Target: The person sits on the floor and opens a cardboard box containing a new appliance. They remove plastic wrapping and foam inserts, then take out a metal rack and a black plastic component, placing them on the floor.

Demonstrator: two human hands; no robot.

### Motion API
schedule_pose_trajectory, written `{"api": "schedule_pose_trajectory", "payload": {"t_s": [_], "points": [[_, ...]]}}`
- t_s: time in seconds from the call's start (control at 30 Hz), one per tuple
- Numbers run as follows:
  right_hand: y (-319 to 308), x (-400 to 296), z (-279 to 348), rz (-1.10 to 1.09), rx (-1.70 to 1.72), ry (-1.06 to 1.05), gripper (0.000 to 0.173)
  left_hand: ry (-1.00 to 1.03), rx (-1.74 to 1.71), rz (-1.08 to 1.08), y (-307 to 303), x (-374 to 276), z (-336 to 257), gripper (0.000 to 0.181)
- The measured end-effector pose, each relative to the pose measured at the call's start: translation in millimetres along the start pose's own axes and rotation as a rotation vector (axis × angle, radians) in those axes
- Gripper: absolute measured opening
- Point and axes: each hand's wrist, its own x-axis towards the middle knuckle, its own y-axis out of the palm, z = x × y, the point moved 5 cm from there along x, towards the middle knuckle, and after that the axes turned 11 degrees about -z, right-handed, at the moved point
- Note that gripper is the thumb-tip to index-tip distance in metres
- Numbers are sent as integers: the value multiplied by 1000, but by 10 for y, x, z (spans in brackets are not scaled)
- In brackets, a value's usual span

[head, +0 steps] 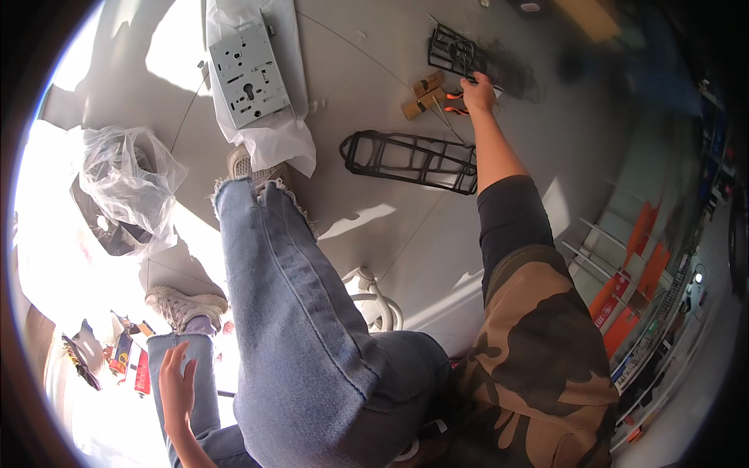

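Observation:
At the upper right, my right hand [478,93] reaches down to the floor at the edge of a black metal rack [452,50]. Its fingertips are partly hidden, so a grip cannot be confirmed. Beside the wrist show the orange handles [456,110] of a hand tool, probably pliers. Two brass lock cylinders [425,102] lie just left of them, with thin metal rods [443,114] close by. Nearer to me is another black rack [409,161], like a bicycle carrier. My left hand [177,383] is empty above my lower left leg, thumb apart from the fingers.
A grey metal lock case [248,76] rests on white plastic wrapping [281,143] by my shoe. Left of it lies a clear plastic bag [129,181] with dark contents. Pale tubular legs [383,307] stand beneath me. Shelving [603,251] with orange items lines the right.

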Motion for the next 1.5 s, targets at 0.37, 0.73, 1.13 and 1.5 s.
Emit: {"api": "schedule_pose_trajectory", "payload": {"t_s": [0.37,0.73,1.13,1.5], "points": [[559,-32,-22,508,80,298,45,-36,-4,2,-77,70,54,31],[18,343,206,-138,27,-64,12,-2,14,-1,-45,122,-14,31],[606,271,467,2,-250,98,34,-67,2,11,-69,180,-32,29],[582,273,400,278,-145,49,47,-34,-24,5,-69,261,-67,29]]}}
